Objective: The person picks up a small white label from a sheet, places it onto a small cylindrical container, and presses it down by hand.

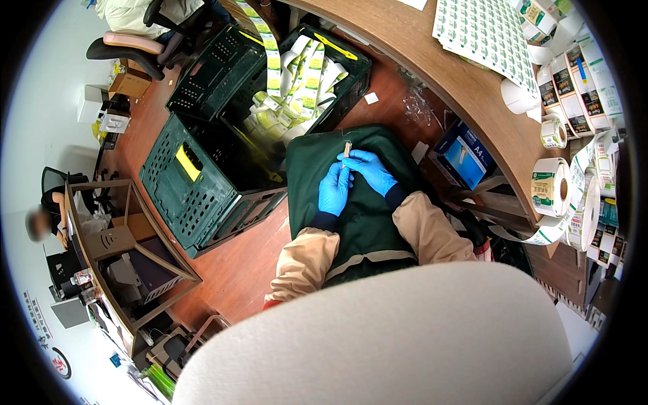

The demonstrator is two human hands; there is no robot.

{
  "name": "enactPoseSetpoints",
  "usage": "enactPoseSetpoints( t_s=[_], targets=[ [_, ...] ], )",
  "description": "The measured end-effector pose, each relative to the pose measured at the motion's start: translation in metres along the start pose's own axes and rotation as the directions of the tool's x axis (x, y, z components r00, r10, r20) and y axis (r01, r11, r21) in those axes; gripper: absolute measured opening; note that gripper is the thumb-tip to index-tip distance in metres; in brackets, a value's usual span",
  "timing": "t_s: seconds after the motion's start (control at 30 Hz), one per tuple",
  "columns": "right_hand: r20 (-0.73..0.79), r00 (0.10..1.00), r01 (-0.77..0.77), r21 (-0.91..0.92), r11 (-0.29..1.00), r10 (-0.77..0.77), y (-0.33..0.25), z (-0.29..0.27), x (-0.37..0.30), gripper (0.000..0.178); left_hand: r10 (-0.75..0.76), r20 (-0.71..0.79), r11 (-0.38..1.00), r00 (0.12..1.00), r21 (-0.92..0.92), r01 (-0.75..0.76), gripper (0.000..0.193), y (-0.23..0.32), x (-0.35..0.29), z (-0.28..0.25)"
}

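Both my hands wear blue gloves and meet above the dark green apron [378, 226] over my lap. Between their fingertips stands a small, narrow tan strip [347, 150]; its exact kind is too small to make out. My right hand [371, 171] pinches it from the right with thumb and fingers. My left hand [335, 190] is closed just below, its fingertips against the lower part of the strip. In front of my knees, a dark green crate [358, 67] holds a loose heap of yellow-green label strips [297, 91], with one strip hanging down into it from above.
Another green crate [196, 182] with a yellow handle stands to the left. A curved wooden desk [466, 101] on the right carries label sheets [482, 40] and label rolls [550, 185]. Under it sits a blue box [464, 158]. A person [57, 209] sits at a far-left desk.
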State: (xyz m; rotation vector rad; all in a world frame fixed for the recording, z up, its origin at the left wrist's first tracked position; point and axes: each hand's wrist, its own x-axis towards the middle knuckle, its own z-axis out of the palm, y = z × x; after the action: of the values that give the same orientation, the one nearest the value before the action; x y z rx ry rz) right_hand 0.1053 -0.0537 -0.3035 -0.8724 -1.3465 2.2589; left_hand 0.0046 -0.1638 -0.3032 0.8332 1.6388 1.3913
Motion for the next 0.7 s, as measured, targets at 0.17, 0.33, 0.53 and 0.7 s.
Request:
enactPoseSetpoints(
  t_s=[0.17, 0.33, 0.53, 0.7],
  targets=[
    [-0.027, 0.999, -0.017, -0.047, 0.999, 0.016, 0.0003, -0.0008, 0.0004, 0.027, -0.003, -0.011, 1.000, 1.000, 0.001, 0.003, 0.023, 0.0014, 0.0001, 0.0006],
    [-0.056, 0.998, -0.018, -0.044, 0.999, 0.016, 0.0027, -0.0009, 0.0007, 0.027, 0.004, 0.021, 1.000, 1.000, -0.007, -0.004, 0.024, -0.0035, 0.0005, -0.0001],
    [-0.030, 0.999, -0.014, -0.056, 0.998, 0.012, 0.0033, -0.0022, 0.0008, 0.028, -0.009, -0.036, 0.999, 0.999, 0.036, 0.010, 0.022, -0.0016, 0.0008, 0.0025],
    [-0.032, 0.999, -0.011, -0.022, 1.000, 0.011, 0.0085, -0.0037, 0.0042, 0.026, 0.027, -0.006, 0.999, 1.000, 0.020, -0.027, 0.023, -0.0015, 0.0010, 0.0003]
  ],
)
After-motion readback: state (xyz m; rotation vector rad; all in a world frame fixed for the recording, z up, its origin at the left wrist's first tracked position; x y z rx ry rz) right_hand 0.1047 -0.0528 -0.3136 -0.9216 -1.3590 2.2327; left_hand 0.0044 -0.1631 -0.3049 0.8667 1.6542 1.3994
